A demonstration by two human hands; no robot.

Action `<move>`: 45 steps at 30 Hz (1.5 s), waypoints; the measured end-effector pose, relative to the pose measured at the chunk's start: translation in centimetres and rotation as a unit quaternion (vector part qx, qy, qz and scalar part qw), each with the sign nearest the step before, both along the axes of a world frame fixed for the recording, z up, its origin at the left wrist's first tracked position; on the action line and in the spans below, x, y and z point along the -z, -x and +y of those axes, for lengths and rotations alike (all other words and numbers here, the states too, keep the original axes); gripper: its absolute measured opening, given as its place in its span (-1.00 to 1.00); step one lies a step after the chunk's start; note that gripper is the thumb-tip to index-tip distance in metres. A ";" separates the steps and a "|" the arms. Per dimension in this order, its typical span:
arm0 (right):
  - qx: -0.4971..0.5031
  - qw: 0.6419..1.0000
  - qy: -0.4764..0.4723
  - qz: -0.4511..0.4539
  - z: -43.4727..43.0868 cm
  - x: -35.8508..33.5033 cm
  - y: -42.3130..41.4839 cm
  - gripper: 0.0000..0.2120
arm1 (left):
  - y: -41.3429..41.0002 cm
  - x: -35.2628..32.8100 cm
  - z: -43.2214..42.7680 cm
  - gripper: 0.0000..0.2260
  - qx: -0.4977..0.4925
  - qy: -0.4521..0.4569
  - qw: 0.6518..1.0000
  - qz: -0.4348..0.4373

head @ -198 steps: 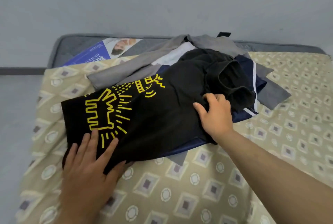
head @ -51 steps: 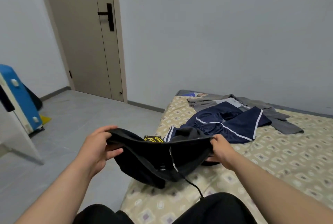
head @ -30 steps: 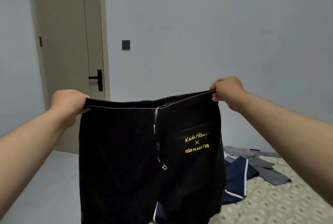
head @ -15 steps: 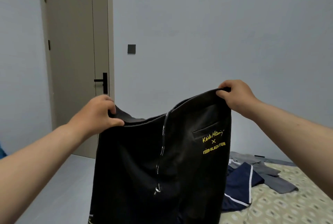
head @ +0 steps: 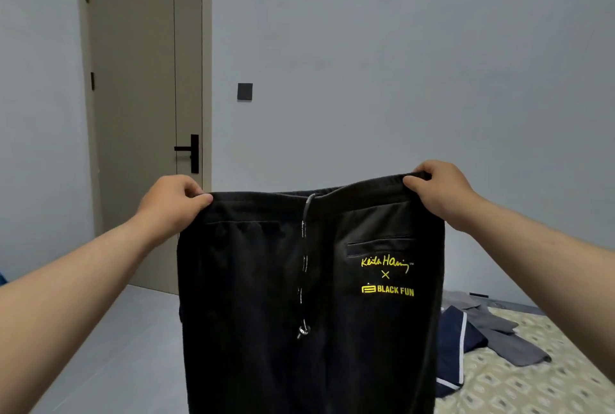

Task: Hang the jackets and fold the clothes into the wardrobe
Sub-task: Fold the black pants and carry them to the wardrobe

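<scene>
The person holds a pair of black trousers (head: 309, 297) up in the air before the pale wall. The left hand (head: 169, 204) and right hand (head: 439, 194) each have their fingers curled tight round one end of the waistband, and the drawstring (head: 303, 267) dangles down the middle. Behind them a beige door (head: 133, 114) with a black handle (head: 191, 152) stands closed at the left, a dark switch plate (head: 245, 91) beside it, above a grey floor (head: 126, 347). At the lower right, the bed (head: 532, 387) and its patterned cover carry a navy garment (head: 449, 340) near the left edge, touching a grey garment (head: 506, 337).
</scene>
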State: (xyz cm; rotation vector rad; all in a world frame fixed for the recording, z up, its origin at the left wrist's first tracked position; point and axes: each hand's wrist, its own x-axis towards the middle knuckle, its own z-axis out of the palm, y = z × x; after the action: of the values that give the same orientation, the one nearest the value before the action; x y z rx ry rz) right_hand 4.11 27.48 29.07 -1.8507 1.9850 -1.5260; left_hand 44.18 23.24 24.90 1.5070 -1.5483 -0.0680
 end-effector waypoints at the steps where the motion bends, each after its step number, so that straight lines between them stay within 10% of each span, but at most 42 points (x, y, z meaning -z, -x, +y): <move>1: 0.007 1.000 -0.009 -0.026 0.0 0.1 -0.2 -0.88 | 0.2 -0.4 0.0 -0.80 0.003 -0.019 0.998 0.055; 8: -0.067 0.955 -0.041 -0.286 0.3 -0.1 -4.9 -0.91 | 4.8 -3.2 2.8 -0.75 0.119 -0.077 0.906 0.399; 18: -0.259 0.898 -0.075 -0.348 2.3 0.5 -13.8 -0.90 | 13.3 -2.8 6.8 -0.89 0.268 -0.072 0.855 0.438; 24: -0.420 0.825 -0.088 -0.369 3.1 2.1 -13.3 -0.57 | 12.5 -2.1 6.9 -0.76 0.304 -0.087 0.820 0.476; 28: -0.405 0.844 -0.084 -0.340 2.9 3.6 -13.1 -0.58 | 11.5 -2.1 7.4 -0.72 0.342 -0.153 0.777 0.505; 30: -0.368 0.862 -0.067 -0.343 2.7 4.2 -13.1 -0.59 | 10.8 -2.0 7.6 -0.80 0.346 -0.150 0.795 0.476; 34: -0.361 0.861 -0.052 -0.354 2.6 4.7 -12.2 -0.62 | 7.1 -0.7 6.4 -0.72 0.263 -0.054 0.944 0.192; 45: -0.336 0.850 -0.051 -0.402 1.3 5.9 -10.6 -0.62 | 5.9 2.1 6.9 -0.50 0.382 -0.178 0.904 -0.070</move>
State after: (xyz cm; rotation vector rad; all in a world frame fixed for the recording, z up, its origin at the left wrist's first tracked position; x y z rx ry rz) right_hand 14.67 28.77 23.15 -1.2818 0.8891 -1.5213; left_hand 38.26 30.12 22.79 1.0831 -2.2590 -0.7437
